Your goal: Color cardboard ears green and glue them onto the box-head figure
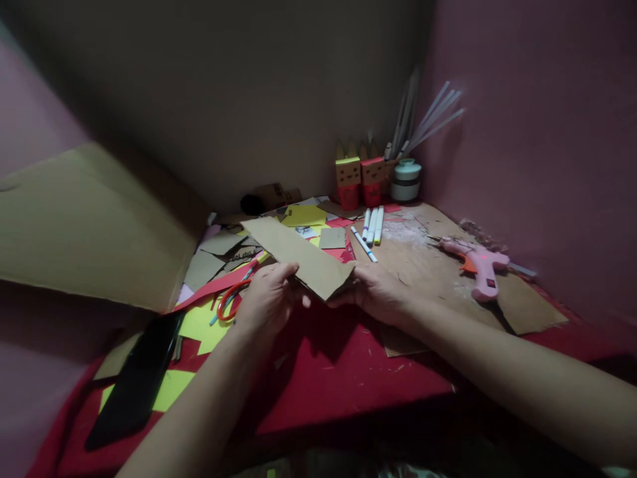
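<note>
A folded strip of brown cardboard [298, 255] is held up above the red-covered table [328, 372]. My left hand [271, 295] grips its lower left edge, thumb on top and fingers underneath. At the near right corner, my right hand [373, 292] pinches the cardboard, where a narrow flap bends downward. Just left of my left hand lie orange-handled scissors [231, 300], partly hidden by it. Beyond the strip, a small cardboard square [332, 238] rests on red paper, and several markers [373, 226] lie to its right.
A pink glue gun [480, 262] rests on a cardboard sheet [423, 279] at right. Two cardboard figures [348, 176] and a lidded pot [406, 180] stand at the back. Yellow paper [209, 325], a black phone-like slab [137, 382] and a large cardboard panel [99, 226] occupy the left.
</note>
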Available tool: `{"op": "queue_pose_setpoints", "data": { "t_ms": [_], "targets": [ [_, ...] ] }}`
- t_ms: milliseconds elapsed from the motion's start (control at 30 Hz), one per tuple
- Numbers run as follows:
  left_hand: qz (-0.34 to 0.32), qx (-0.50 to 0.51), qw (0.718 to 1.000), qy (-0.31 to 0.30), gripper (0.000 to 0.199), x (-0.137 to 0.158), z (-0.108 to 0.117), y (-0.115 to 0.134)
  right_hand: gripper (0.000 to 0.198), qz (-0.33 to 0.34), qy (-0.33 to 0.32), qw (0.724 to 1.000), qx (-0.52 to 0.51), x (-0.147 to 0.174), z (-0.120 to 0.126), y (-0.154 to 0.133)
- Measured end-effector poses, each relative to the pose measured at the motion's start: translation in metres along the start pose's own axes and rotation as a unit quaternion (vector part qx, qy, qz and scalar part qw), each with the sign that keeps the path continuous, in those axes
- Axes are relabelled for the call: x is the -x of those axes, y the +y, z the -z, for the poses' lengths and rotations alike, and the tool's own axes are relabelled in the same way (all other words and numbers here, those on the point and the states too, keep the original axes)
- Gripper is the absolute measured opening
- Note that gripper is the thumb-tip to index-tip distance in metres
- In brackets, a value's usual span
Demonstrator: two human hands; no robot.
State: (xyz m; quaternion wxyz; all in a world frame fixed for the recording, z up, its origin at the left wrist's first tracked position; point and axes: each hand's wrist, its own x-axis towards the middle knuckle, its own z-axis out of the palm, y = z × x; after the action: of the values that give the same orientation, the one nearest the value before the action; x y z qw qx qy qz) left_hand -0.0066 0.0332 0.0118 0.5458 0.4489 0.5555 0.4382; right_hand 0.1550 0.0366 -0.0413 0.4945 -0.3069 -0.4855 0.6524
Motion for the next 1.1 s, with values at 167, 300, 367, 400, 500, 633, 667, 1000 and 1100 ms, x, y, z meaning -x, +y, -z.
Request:
{"op": "queue_pose_setpoints", "data": {
  "t_ms": [167, 300, 367, 400, 500, 633, 667, 1000, 1100],
  "targets": [
    [-0.003, -0.06, 0.998, 0.002, 0.03, 0.0, 0.021, 0.001, 0.04, 0.142, 0.068, 0.972, 0.172, 0.01, -0.001, -0.006],
    [0.001, -0.09, 0.996, -0.017, 0.03, -0.003, 0.028, -0.002, 0.032, 0.338, -0.043, 0.808, 0.48, 0.015, -0.011, -0.01],
    [0.013, -0.099, 0.995, -0.026, 0.031, -0.004, 0.026, -0.002, 0.025, 0.373, -0.079, 0.744, 0.549, 0.015, -0.014, -0.009],
    [0.02, -0.101, 0.994, -0.03, 0.032, -0.004, 0.025, -0.001, 0.025, 0.38, -0.088, 0.732, 0.559, 0.014, -0.014, -0.008],
    [0.038, -0.101, 0.993, -0.04, 0.035, -0.003, 0.021, 0.001, 0.028, 0.399, -0.113, 0.715, 0.563, 0.012, -0.014, -0.005],
    [0.053, -0.086, 0.993, -0.067, 0.034, -0.005, 0.02, 0.001, 0.036, 0.386, -0.131, 0.739, 0.536, 0.01, -0.011, 0.003],
    [0.053, -0.079, 0.993, -0.076, 0.034, -0.005, 0.02, 0.0, 0.036, 0.382, -0.121, 0.754, 0.52, 0.01, -0.01, 0.006],
    [-0.036, -0.008, 0.996, -0.081, 0.036, 0.01, 0.02, -0.02, 0.037, 0.345, -0.098, 0.829, 0.429, 0.008, -0.005, 0.015],
    [-0.067, -0.025, 0.994, -0.086, 0.04, 0.017, 0.021, -0.023, 0.037, 0.337, -0.089, 0.841, 0.413, 0.008, -0.005, 0.013]
  ]
}}
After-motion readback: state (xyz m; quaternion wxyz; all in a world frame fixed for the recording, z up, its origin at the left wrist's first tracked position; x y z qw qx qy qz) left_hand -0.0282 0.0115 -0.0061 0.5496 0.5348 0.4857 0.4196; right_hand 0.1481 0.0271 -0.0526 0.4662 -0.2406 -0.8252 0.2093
